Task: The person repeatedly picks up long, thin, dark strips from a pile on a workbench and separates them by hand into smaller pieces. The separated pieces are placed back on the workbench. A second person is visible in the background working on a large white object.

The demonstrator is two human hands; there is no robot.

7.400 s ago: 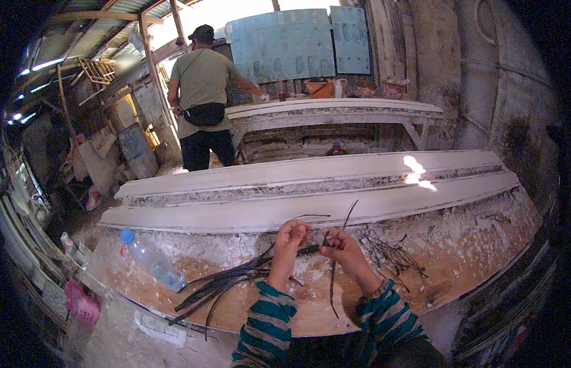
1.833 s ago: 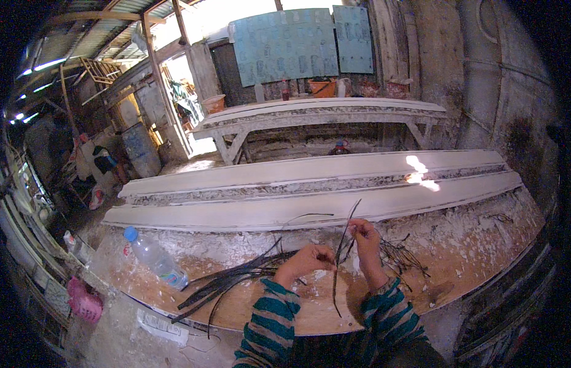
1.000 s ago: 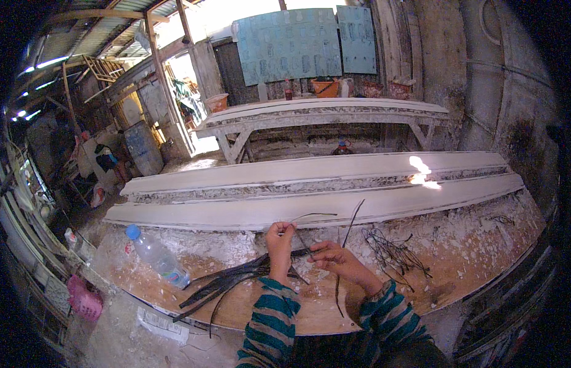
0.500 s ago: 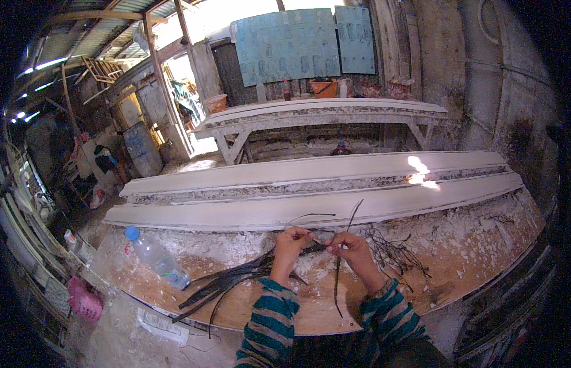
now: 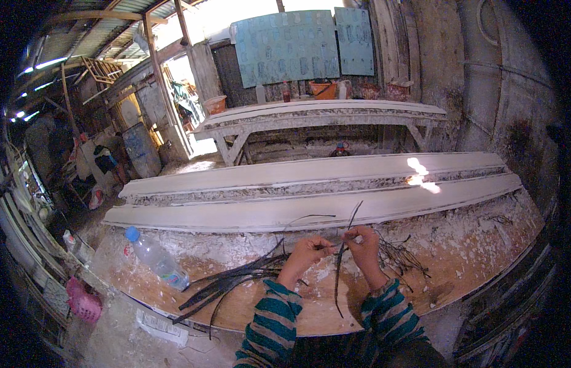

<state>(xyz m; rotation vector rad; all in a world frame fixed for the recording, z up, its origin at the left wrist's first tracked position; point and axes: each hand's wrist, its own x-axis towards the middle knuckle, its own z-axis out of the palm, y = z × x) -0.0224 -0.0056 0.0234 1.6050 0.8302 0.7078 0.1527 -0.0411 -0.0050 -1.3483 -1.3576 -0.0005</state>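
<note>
My left hand [image 5: 307, 259] and my right hand [image 5: 363, 250] are close together over the board, fingertips pinched toward each other. A thin strand seems to run between them, though fingers hide most of it. Close by, one long dark strip [image 5: 338, 279] runs upright past my right fingertips, its lower end on the wood. To the left of my left hand lies a bundle of flat black strips [image 5: 227, 281]. Thinner dark strands [image 5: 401, 257] are tangled beyond my right hand. Another thin strand [image 5: 310, 216] curves above my left hand.
A clear bottle with a blue cap [image 5: 155, 257] lies at the left of the board [image 5: 463, 279]. Behind my hands stretch two long white planks [image 5: 267, 205]. Farther off stand a long white-topped bench [image 5: 322, 107] and an orange bucket [image 5: 323, 91]. A pink basket [image 5: 84, 300] sits low left.
My left hand has moved right and slightly down, away from the black bundle. My right hand has risen a little. The long dark strip and the bottle stay in place.
</note>
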